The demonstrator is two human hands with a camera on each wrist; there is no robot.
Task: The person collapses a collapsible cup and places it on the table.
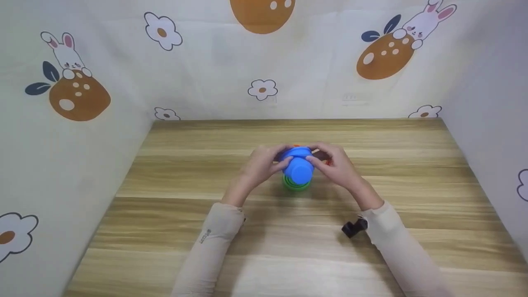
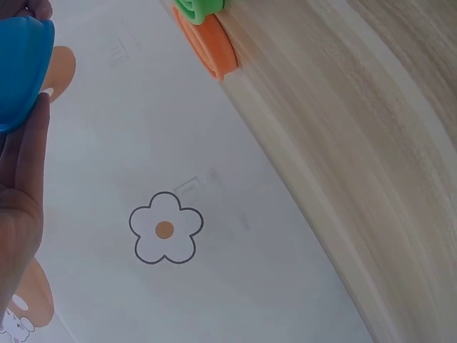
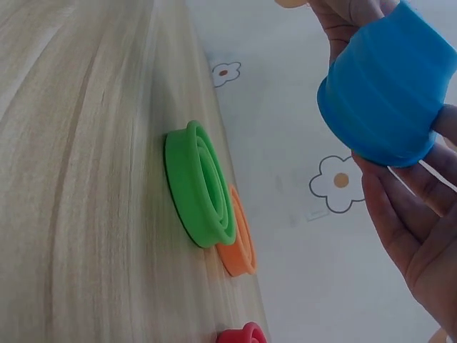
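Observation:
A blue collapsible silicone cup is held above the table by both hands, its narrow end facing the head camera. My left hand grips its left side, with the thumb on the near side. On the opposite side, my right hand holds the rim between thumb and fingers. The right wrist view shows the cup extended, with stepped walls. Below it a green collapsed cup lies on the table, beside an orange collapsed cup. Part of a red cup shows at that view's lower edge.
The wood-grain table meets a patterned cloth backdrop at its far edge and sides. A small black device sits at the right sleeve's cuff, above the table.

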